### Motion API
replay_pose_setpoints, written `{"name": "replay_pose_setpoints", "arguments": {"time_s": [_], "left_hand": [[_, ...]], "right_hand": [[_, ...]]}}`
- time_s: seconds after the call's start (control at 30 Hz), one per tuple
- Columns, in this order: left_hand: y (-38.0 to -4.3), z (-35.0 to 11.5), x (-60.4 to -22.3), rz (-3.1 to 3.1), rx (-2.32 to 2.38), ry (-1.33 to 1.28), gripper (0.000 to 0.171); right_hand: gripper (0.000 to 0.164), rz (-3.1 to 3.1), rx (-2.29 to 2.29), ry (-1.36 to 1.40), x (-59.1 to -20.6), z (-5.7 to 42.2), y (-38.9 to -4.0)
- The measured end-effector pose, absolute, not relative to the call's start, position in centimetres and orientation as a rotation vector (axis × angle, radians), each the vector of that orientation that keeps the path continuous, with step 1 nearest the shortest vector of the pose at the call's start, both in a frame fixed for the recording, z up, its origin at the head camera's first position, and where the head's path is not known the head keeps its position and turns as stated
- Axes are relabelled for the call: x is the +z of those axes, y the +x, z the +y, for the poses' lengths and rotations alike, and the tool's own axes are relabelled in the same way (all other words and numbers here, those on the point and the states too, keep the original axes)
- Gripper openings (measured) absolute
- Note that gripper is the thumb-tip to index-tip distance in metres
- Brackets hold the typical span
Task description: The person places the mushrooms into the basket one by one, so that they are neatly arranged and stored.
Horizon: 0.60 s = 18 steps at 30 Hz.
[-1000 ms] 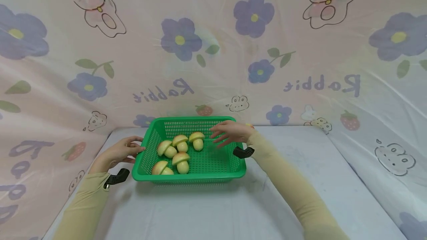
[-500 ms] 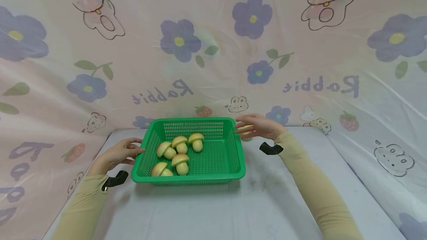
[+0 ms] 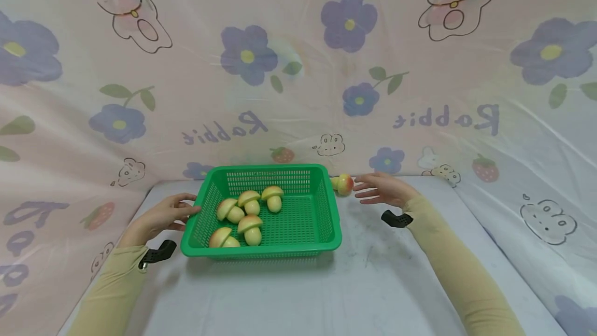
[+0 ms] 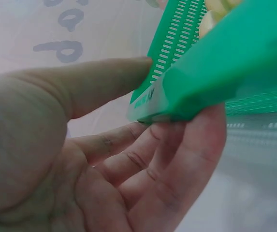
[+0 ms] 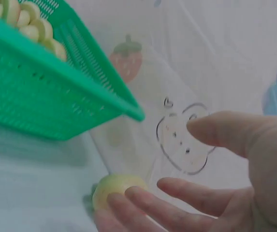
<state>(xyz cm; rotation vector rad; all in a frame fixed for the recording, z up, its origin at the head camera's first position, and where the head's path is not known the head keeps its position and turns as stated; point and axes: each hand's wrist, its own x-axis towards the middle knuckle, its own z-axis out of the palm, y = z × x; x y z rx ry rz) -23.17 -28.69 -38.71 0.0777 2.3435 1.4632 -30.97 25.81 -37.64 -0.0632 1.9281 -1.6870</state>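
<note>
A green plastic basket [image 3: 261,250] with slotted sides sits on the white table. Several yellow toy mushrooms [image 3: 252,230] with reddish-tinged caps lie in its left half. My left hand [image 3: 160,217] holds the basket's left rim, thumb above and fingers beneath, as the left wrist view shows at the green rim [image 4: 177,92]. Outside the basket, by its back right corner, another toy mushroom [image 3: 344,184] lies on its side, cap to the right. My right hand [image 3: 384,190] hovers just right of that cap, fingers extended and holding nothing. In the right wrist view, fingertips overlap the mushroom [image 5: 111,186].
A patterned cloth [image 3: 298,66] with rabbits and flowers hangs behind the table and along both sides. White tabletop [image 3: 298,294] stretches in front of the basket and to its right. Black wrist devices [image 3: 396,219] sit at both cuffs.
My right hand has moved right, from above the basket's inside to beyond its right side, uncovering the mushroom lying there. The left hand has stayed on the rim.
</note>
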Motion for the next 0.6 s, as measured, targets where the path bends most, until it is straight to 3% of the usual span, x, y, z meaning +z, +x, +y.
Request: {"name": "replay_pose_setpoints", "arguments": {"time_s": [0.6], "left_hand": [[-23.0, -28.6, -38.7, 2.336, 1.483, 0.097, 0.073]], "right_hand": [[0.062, 1.928, -1.697, 0.02, -41.7, 28.3, -30.9]]}}
